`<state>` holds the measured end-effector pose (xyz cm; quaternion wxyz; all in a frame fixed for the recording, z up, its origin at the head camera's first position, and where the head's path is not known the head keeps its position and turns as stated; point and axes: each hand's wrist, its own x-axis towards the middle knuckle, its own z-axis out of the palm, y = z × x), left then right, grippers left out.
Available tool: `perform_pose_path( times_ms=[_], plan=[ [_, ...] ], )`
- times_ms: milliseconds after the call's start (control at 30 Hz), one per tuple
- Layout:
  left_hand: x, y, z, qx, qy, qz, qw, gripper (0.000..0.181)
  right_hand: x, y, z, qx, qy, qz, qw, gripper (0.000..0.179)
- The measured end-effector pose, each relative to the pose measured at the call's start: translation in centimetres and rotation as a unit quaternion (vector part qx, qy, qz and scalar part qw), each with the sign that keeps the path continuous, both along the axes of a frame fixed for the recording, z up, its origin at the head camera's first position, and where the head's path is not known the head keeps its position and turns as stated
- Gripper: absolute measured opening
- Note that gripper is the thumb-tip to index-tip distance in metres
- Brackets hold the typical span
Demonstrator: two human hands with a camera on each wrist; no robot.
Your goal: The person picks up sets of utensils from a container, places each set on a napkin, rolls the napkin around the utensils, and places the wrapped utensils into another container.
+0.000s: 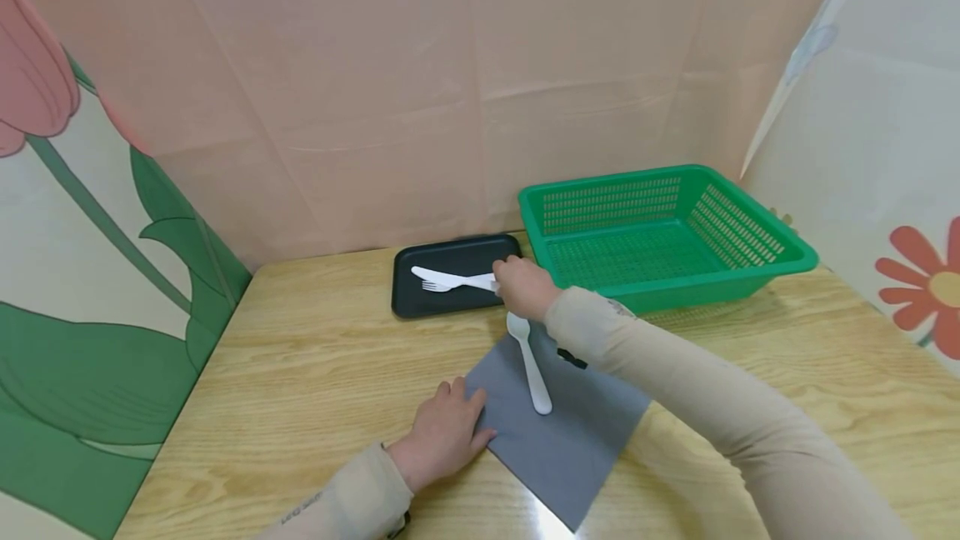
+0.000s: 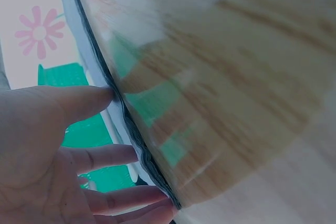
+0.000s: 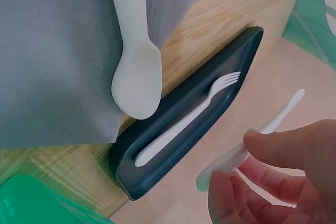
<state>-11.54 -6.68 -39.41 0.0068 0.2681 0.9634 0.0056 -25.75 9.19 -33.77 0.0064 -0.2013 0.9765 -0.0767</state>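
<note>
Green plastic forms the wide basket [image 1: 637, 300]; near it lie the grey napkin [image 1: 588, 423], probably soft, limp and easiest taken by an edge, and a dark tray [image 1: 417, 300]. The left hand [image 1: 446, 430] rests against the napkin's edge, fingers nearly straight, gripping nothing. Over the tray, the right hand [image 1: 527, 287] pinches the white knife [image 3: 229, 162] partway along; likely light, stiff and slick, it suits that hold.

Illegible lettering [image 1: 302, 507] on left sleeve [image 1: 352, 492]
</note>
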Motion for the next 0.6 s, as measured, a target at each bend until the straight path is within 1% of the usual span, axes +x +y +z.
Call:
perform_pose_path(
  times_ms=[233,600],
  plan=[
    [0.00,-0.08,-0.06,-0.001,0.009,-0.001,1.0000,0.041,0.41,0.06,0.32,0.003,-0.002,0.004,1.0000,0.019],
    [0.06,-0.05,0.03,-0.001,0.008,-0.002,1.0000,0.042,1.00,0.36,0.47,0.009,0.002,0.014,0.9999,0.020]
  ],
)
